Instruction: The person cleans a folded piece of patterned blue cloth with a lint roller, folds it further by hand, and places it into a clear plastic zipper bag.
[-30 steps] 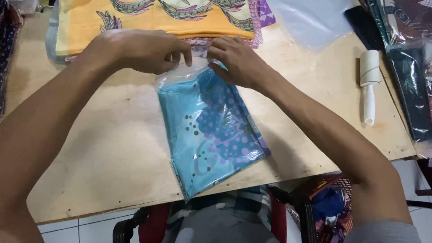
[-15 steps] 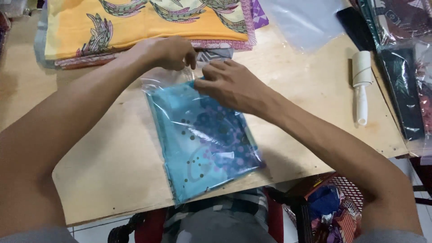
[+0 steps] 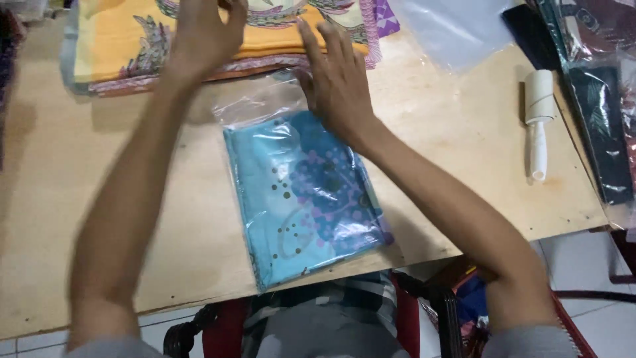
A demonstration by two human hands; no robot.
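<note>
L hand on orange cloth, R hand on bagged blue fabric — both grips apart; lint roller nr.

Both arms are reaching forward; left hand is hovering with fingers curled, right hand is lying flat, fingers spread.

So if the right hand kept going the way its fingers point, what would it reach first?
Probably the folded orange patterned cloth. The right hand lies over the top of the clear bag holding blue fabric, fingers aimed at the cloth's edge; their height above the table is unclear.
</note>
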